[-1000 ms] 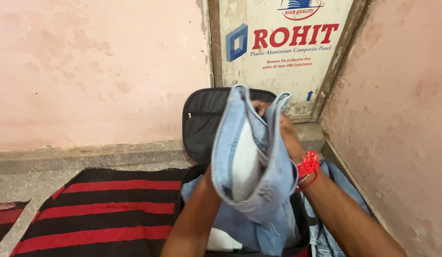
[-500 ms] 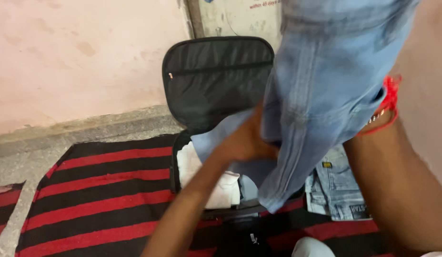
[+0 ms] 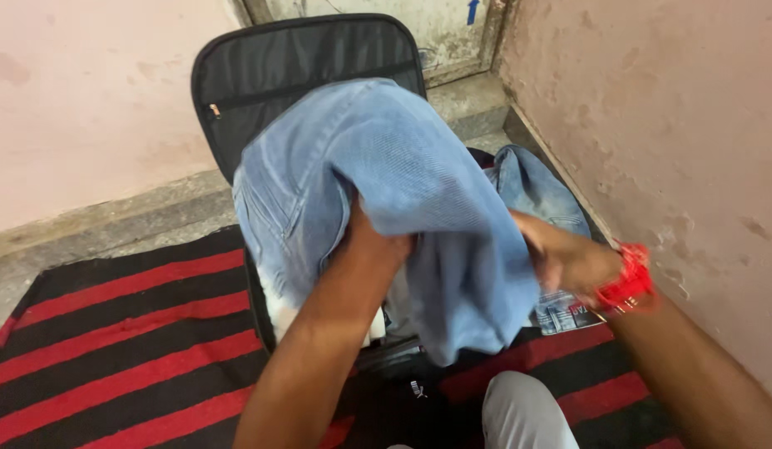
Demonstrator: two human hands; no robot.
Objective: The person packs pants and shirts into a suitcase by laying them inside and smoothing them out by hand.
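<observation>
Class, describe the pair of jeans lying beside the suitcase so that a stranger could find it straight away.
Start at the open black suitcase on the red-and-black striped mat. Look to its right, along the pink wall: the second pair of jeans lies there untouched, unlike the light blue jeans that both hands hold up.

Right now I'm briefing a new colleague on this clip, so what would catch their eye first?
The light blue jeans, held up mid-frame by the left hand and right hand, dominate the view. Behind them an open black suitcase leans its lid against the pink wall. Below lies a red and black striped mat, and a red wristband stands out on the right.
</observation>
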